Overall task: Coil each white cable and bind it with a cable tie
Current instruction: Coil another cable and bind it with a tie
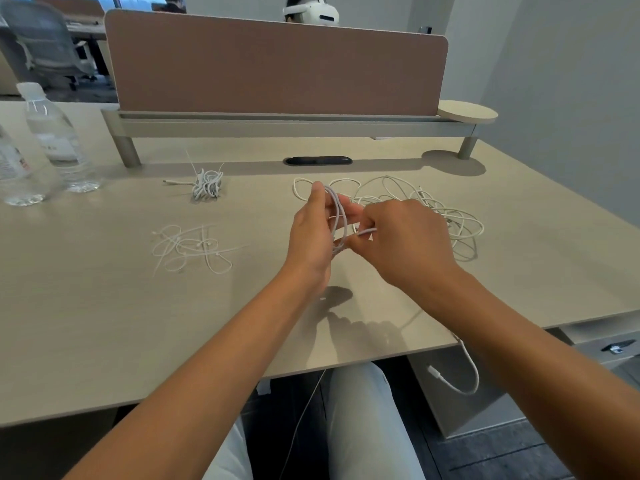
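Note:
My left hand (313,233) grips several loops of a white cable (337,216) above the middle of the desk. My right hand (405,240) pinches a strand of the same cable just right of the loops. That cable's loose end (460,372) hangs over the desk's front edge under my right forearm. A tangle of loose white cables (433,206) lies behind my right hand. One bound coil (207,184) with tie tails sticking up rests at the back left. A heap of white cable ties (192,245) lies on the desk left of my left hand.
Two clear water bottles (55,133) stand at the far left. A brown divider panel (277,64) on a raised shelf (294,124) closes the back of the desk (104,323); a person with a white headset sits behind it. A black cable slot (318,161) lies under the shelf.

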Tool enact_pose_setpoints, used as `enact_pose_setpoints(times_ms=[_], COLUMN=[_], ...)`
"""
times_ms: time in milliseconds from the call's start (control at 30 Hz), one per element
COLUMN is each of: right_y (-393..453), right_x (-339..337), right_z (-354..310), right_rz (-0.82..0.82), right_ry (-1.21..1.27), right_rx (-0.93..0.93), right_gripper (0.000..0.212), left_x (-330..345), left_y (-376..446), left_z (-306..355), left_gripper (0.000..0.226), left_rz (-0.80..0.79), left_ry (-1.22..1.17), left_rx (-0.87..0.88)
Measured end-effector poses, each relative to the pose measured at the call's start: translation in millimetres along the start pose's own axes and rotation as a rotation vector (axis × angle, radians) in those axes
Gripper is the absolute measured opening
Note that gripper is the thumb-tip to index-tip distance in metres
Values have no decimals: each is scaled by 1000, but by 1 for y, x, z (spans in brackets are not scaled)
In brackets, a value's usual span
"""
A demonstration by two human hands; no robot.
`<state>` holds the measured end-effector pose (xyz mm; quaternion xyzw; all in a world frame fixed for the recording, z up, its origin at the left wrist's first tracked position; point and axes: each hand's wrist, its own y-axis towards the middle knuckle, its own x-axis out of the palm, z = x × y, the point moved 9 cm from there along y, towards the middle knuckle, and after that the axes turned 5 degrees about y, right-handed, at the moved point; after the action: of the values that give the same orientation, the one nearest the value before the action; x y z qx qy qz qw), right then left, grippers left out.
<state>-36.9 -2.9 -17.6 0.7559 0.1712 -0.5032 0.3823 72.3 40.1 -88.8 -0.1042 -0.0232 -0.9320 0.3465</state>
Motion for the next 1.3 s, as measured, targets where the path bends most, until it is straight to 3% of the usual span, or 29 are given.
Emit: enact_pose_setpoints(times_ms=[200, 400, 667, 833, 1033, 1167, 1300], right_y=[5, 5, 6, 9, 14, 9, 11], right_x=[6, 7, 8, 8, 7, -2, -10], right_z=[0, 5, 0, -1, -1, -17, -19], right_rz=[-50, -57, -113, -138, -108, -37, -19], right_ry=[54, 307, 337, 340, 215, -16, -190], right_rx=[-50, -8, -36, -3, 33, -91, -120], right_gripper=[17, 20, 6, 11, 16, 22, 46], left_x=[-4, -6, -13, -17, -10, -8, -9], left_y=[1, 4, 7, 7, 4, 2, 1], left_z=[-2, 7, 13, 19, 17, 8, 3], left_gripper=[60, 53, 53, 52, 53, 55, 57], left_rz=[39, 36, 57, 70, 36, 77, 87], left_ry=[8, -103, -125, -128, -90, -70, -88], left_rx=[-55, -27, 26, 58, 35, -24, -83])
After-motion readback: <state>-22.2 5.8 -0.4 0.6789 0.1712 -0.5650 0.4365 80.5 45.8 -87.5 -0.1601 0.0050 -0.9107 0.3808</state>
